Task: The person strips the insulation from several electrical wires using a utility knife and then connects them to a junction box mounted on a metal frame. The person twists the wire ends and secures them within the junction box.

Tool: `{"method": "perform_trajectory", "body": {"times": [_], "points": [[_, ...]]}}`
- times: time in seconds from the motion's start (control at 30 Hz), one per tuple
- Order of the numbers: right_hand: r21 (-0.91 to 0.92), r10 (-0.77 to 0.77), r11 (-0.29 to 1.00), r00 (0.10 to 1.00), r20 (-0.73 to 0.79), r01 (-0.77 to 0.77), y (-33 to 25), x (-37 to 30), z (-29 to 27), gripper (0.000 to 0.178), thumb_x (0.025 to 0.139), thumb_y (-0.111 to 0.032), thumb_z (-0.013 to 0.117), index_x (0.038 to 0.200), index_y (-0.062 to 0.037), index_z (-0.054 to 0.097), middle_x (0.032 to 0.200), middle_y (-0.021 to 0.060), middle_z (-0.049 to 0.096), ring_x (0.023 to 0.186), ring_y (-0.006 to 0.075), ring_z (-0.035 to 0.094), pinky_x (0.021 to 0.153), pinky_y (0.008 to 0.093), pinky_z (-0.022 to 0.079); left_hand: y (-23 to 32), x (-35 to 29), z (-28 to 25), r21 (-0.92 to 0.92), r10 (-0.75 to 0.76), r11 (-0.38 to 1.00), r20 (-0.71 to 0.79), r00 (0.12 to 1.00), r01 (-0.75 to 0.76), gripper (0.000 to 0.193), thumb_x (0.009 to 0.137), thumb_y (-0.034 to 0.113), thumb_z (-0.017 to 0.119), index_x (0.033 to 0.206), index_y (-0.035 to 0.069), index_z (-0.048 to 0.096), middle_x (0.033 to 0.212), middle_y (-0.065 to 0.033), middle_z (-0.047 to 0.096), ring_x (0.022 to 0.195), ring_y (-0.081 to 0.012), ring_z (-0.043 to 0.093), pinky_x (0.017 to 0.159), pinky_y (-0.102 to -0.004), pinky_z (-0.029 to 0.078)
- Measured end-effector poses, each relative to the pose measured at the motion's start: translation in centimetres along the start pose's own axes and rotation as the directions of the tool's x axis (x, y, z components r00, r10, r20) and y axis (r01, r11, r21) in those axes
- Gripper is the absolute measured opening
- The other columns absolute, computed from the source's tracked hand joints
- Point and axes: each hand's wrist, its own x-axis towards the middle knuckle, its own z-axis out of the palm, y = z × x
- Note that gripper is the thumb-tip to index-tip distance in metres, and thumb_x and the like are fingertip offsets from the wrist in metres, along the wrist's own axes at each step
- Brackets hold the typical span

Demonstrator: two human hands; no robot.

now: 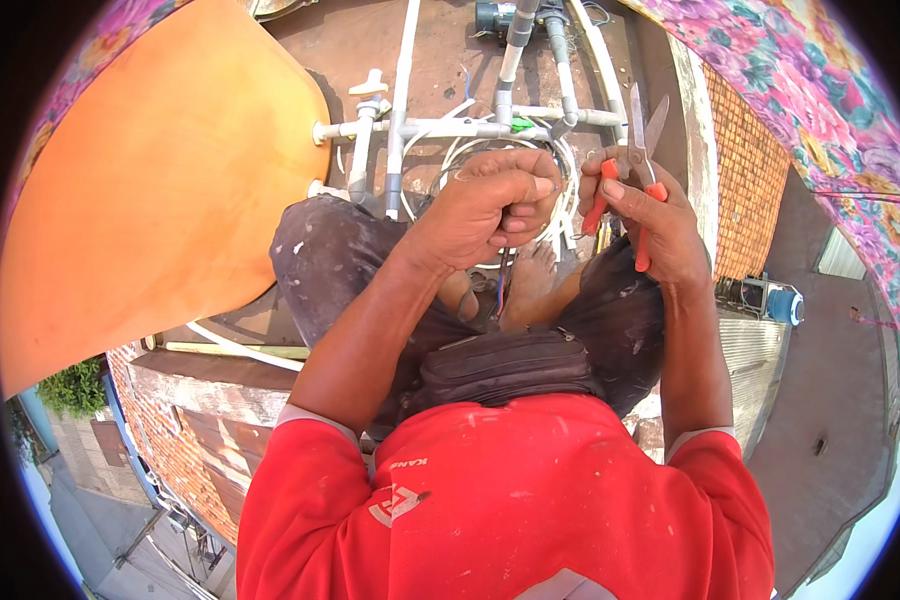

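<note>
Left hand (490, 205): fisted tight round thin wires (503, 270), thumb pressed over, wires trailing down between the knees
Right hand (650, 215): clamped on red-handled pliers (638, 150), jaws parted and pointing up, clear of the wires
Wires: dark pair with a blue strand, hanging from the fist toward the bare feet; upper ends hidden inside the grip
Gap: pliers just beside the fist, not touching it, nothing between the jaws
Done so far: wires gathered and held firm, tool in hand and opened
Left to do: by the look of it, no cut or strip yet, since the jaws bite on nothing; condition of the wire ends impossible to tell
White cable coil (560, 190): lying looped on the roof behind the hands, apparently untouched
PVC pipework (440, 128): white pipes and valves joined up beyond the coil, running toward a grey pump (500, 15) at the top edge
Orange tank (150, 190): bulging in at the left, pipe stub meeting its wall
Perch: crouched on a rooftop, street far below
</note>
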Motion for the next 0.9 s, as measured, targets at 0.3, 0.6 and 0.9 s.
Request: {"method": "perform_trajectory", "body": {"times": [0.3, 0.6, 0.9], "points": [[-0.573, -0.473, 0.746, 0.876, -0.096, 0.34, -1.1, -3.0, 3.0, 0.027, 0.094, -0.005, 0.081, 0.117, 0.0017, 0.07, 0.103, 0.0044, 0.072, 0.095, 0.0112, 0.066, 0.086, 0.0289, 0.055, -0.5, 0.8, 2.0, 0.102, -0.051, 0.993, -0.03, 0.998, 0.054, 0.017, 0.104, 0.017, 0.068, 0.092, 0.005, 0.066, 0.073, 0.0027, 0.053, 0.061, -0.0039, 0.046, 0.05, -0.021, 0.035], [-0.485, -0.291, 0.861, 0.93, -0.223, 0.153, -5.0, -4.2, 0.7, 0.027, 0.09, -0.007, 0.081, 0.113, 0.0025, 0.07, 0.092, 0.0033, 0.068, 0.078, 0.0106, 0.063, 0.067, 0.0298, 0.053, -1.6, 2.5, 6.4, 0.796, 0.604, 0.451, 0.062, 0.794, -0.405, 0.011, 0.092, 0.005, 0.076, 0.088, 0.0, 0.068, 0.082, -0.0055, 0.066, 0.072, -0.0143, 0.06, 0.065, -0.0335, 0.048], [-0.169, -0.212, 0.971, 0.93, -0.302, 0.166, -7.3, 5.6, -2.8, 0.025, 0.09, -0.002, 0.077, 0.113, 0.0046, 0.069, 0.087, 0.0094, 0.072, 0.073, 0.018, 0.069, 0.06, 0.0336, 0.052, 8.2, 5.1, 0.9, 0.962, 0.698, -0.129, 0.259, 0.668, -0.239, 0.012, 0.094, 0.009, 0.074, 0.099, 0.0, 0.067, 0.084, -0.0105, 0.065, 0.072, -0.0194, 0.063, 0.066, -0.0348, 0.05]]}}
